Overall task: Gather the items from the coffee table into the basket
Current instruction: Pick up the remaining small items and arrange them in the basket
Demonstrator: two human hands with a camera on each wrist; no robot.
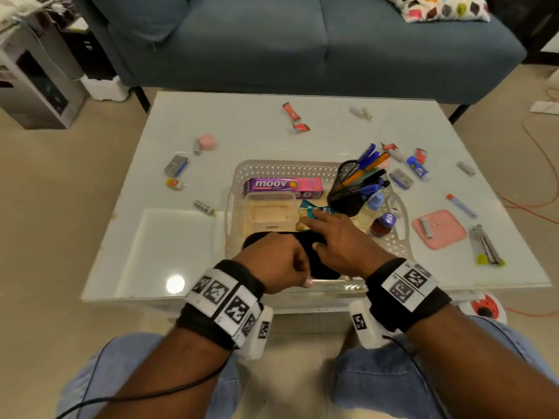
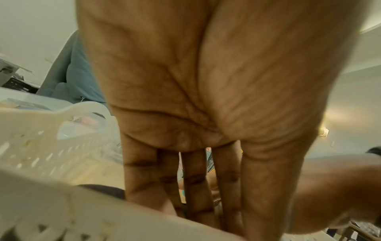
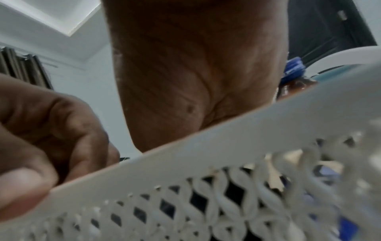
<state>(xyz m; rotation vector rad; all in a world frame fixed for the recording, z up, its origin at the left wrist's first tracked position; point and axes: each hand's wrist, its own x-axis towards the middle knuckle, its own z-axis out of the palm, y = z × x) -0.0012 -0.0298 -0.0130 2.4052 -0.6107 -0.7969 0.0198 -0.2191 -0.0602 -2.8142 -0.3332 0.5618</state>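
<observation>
Behind the white worktop [image 1: 272, 140] stands a blue sofa [image 1: 302, 40]. From the head view, the lattice basket [image 1: 272, 169] sits on the worktop holding a purple box [image 1: 282, 186], a pen holder [image 1: 348, 189] and a black object [image 1: 314, 255]. Both hands are over its near side: the left hand [image 1: 278, 261] curls at the black object, the right hand [image 1: 341, 240] lies relaxed on it. Candies [image 1: 292, 111] remain outside.

Left wrist view: straight fingers [image 2: 193, 184] point down into the basket [image 2: 41, 146]; their grasp I cannot tell.

Right wrist view: the basket rim [image 3: 226, 146] hides the fingers.
</observation>
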